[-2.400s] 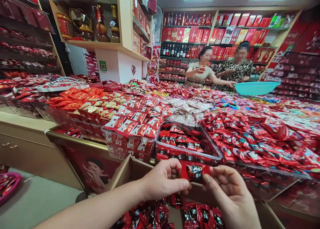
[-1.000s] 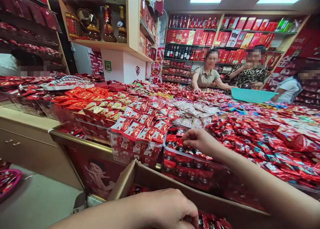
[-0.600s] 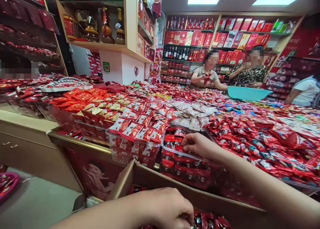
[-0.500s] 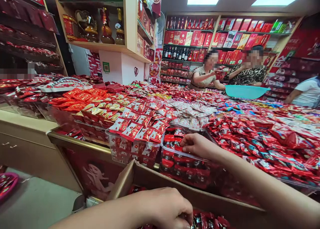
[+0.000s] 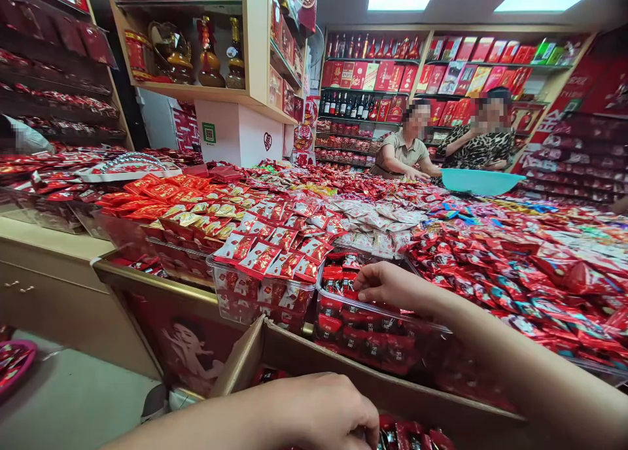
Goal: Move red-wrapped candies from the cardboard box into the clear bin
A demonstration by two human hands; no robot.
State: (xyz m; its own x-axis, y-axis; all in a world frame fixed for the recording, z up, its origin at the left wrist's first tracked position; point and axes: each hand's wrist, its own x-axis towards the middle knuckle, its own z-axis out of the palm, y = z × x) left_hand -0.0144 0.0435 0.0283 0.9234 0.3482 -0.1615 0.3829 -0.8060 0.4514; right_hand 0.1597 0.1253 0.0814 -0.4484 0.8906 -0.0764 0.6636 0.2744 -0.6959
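Observation:
My left hand (image 5: pixel 321 411) is down in an open cardboard box (image 5: pixel 338 363) at the bottom edge, its fingers curled shut over red-and-black candy packets (image 5: pixel 417 438). My right hand (image 5: pixel 388 285) reaches into a clear plastic bin (image 5: pixel 392 317) just behind the box. Thumb and forefinger pinch one of the same red-and-black packets (image 5: pixel 338 281) lying in the bin. The bin is partly filled with these packets.
A second clear bin (image 5: pixel 255 290) of red-and-white packets stands left of it. Wrapped sweets cover the big display table (image 5: pixel 490 254). Two people (image 5: pixel 407 152) stand at the far side by a teal basin (image 5: pixel 478 180). A wooden counter (image 5: pixel 44 244) and a pink basket (image 5: pixel 14 365) are at the left.
Both hands held one packet over the box earlier. Since then my right hand has moved forward into the clear bin and my left hand has dropped into the box. Both have barely moved lately.

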